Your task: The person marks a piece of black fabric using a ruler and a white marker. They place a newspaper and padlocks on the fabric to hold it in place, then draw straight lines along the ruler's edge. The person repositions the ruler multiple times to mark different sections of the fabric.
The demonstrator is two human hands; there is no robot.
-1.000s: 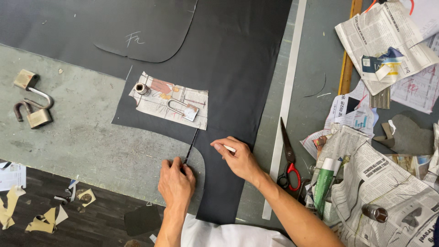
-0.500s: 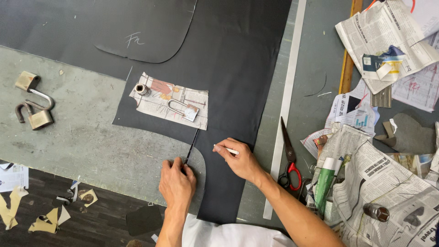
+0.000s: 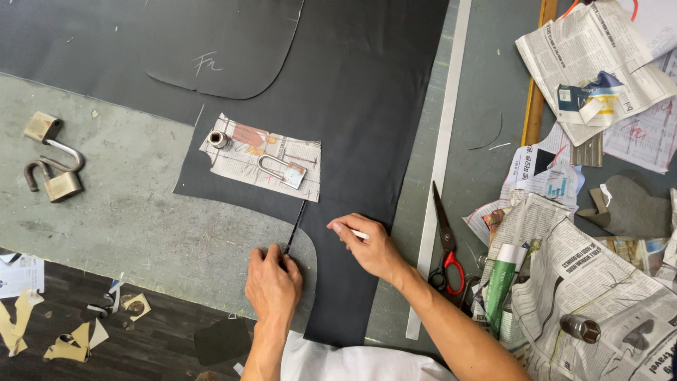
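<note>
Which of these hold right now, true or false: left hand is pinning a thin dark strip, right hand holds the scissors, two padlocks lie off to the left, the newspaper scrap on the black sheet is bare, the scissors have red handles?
1. The left hand presses on the near end of a thin dark strip. True.
2. The right hand holds the scissors. False: it holds a small white marking piece; the scissors lie on the table beside it.
3. Two padlocks lie on the grey surface to the left. True.
4. The newspaper scrap on the black sheet is bare. False: small metal pieces rest on it.
5. The scissors have red handles. True.
</note>
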